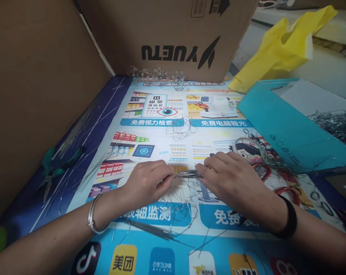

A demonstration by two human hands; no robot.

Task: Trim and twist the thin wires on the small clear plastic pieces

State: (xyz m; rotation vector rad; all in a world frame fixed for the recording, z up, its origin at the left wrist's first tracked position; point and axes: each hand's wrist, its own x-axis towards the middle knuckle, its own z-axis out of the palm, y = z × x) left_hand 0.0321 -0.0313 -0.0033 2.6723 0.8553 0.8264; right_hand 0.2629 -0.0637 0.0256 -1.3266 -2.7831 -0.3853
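Note:
My right hand (234, 183) is closed round the handles of a pair of pliers (188, 174), their jaws pointing left. Opposite it, my left hand (147, 179) pinches a thin wire right at the plier tips. Below both hands hangs or lies a looped wire piece (187, 208) with small reddish beads or tips; whether it joins the pinched wire I cannot tell. Another bent wire shape (181, 128) rests on the printed sheet beyond the hands. A bundle of straight dark wires (152, 230) lies nearer to me, with a few loose strands around it.
Teal-handled cutters (51, 172) and loose straight wires (75, 131) lie at the left. To the right are red wire coils (287, 193) and a turquoise box (290, 130) of tangled wire. A yellow bag (276, 49) and cardboard walls (173, 34) stand behind; clear-beaded wire pieces (158, 74) sit there.

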